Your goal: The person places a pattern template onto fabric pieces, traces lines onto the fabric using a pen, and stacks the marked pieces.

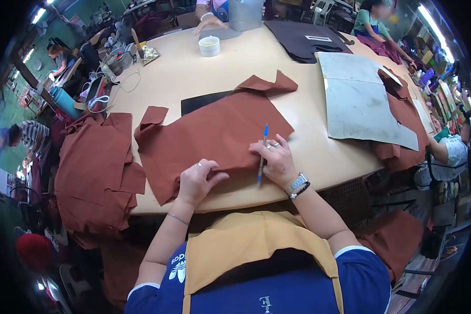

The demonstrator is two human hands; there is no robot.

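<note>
A rust-brown piece of fabric or leather (pixel 209 131) lies in front of me, its far corners folded up. My left hand (pixel 194 182) rests at its near edge, thumb held apart from the curled fingers, with nothing visible in it. My right hand (pixel 277 161) is over the near right part of the piece and holds a blue-tipped pen (pixel 262 157) between its fingers. The pen points up and away from me. A dark flat piece (pixel 193 103) shows partly from under the brown one.
A pile of brown pieces (pixel 91 172) hangs over the table's left edge. A grey pattern sheet (pixel 358 104) covers more brown pieces at right. Dark pieces (pixel 303 39) and a white cup (pixel 209 47) stand farther back. Across the table (pixel 167 68), another person's hand (pixel 210 22) reaches in.
</note>
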